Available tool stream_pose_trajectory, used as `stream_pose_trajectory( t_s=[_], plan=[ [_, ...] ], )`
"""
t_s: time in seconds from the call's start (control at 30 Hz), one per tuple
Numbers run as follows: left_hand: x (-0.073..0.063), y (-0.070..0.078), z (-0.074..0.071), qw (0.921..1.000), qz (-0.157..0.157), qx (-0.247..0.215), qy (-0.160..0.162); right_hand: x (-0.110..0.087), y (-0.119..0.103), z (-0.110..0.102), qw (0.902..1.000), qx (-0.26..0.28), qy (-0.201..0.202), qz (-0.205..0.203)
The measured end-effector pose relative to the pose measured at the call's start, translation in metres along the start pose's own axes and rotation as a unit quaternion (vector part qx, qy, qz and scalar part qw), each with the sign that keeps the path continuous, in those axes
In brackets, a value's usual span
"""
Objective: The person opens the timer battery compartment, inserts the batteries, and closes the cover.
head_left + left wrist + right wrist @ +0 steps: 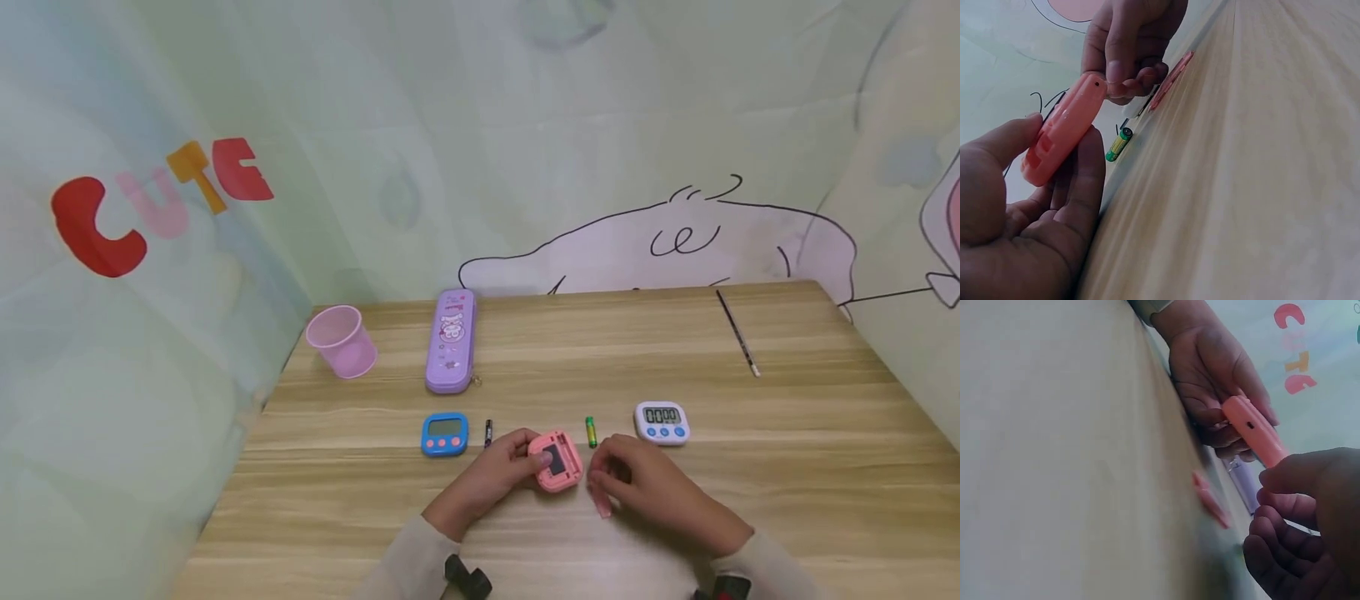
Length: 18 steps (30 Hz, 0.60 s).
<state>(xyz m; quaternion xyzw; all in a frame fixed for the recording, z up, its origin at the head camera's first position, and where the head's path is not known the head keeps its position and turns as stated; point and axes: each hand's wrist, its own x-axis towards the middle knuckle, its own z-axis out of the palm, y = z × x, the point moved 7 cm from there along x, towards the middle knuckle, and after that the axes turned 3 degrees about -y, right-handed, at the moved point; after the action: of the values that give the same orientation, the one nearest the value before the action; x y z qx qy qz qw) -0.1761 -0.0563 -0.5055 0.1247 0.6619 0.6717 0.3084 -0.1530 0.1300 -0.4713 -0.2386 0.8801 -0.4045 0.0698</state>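
My left hand (pixel 491 475) grips a pink digital timer (pixel 572 477), its thumb on the dark patch of the back. The timer's back faces up with its battery compartment uncovered. Just right of it, my right hand (pixel 656 483) has loosely bent fingers and no visible object in them. Beneath those fingers a pink battery cover (pixel 603 507) lies on the table, seen also in the right wrist view as a pink cover (pixel 1211 501). Beyond the hands lie a green battery (pixel 591 432) and a black battery (pixel 488 432), the latter close to the left fingers.
A blue timer (pixel 444 435) lies left of the black battery; a white timer (pixel 662 423) is beyond the right hand. Farther back are a pink cup (pixel 351 354), a purple pencil case (pixel 451 342) and a pencil (pixel 738 333). A printed curtain (pixel 420 150) hangs behind the wooden table (pixel 795 467).
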Motion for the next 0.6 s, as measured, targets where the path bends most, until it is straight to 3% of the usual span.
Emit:
stream_pose_trajectory(
  t_s=[0.23,0.43,0.6],
  plan=[
    [0.001,0.003,0.003,1.0,0.002,-0.001,-0.007,0.013,-0.01,-0.017,0.9993,-0.019,0.011,-0.032],
    [0.001,0.002,0.002,1.0,0.004,-0.001,-0.005,0.025,-0.018,-0.035,0.992,-0.11,0.034,-0.053],
    [0.0,0.001,0.002,0.9999,0.004,-0.013,-0.009,0.028,-0.015,-0.037,0.9818,-0.181,0.032,-0.047]
  ],
)
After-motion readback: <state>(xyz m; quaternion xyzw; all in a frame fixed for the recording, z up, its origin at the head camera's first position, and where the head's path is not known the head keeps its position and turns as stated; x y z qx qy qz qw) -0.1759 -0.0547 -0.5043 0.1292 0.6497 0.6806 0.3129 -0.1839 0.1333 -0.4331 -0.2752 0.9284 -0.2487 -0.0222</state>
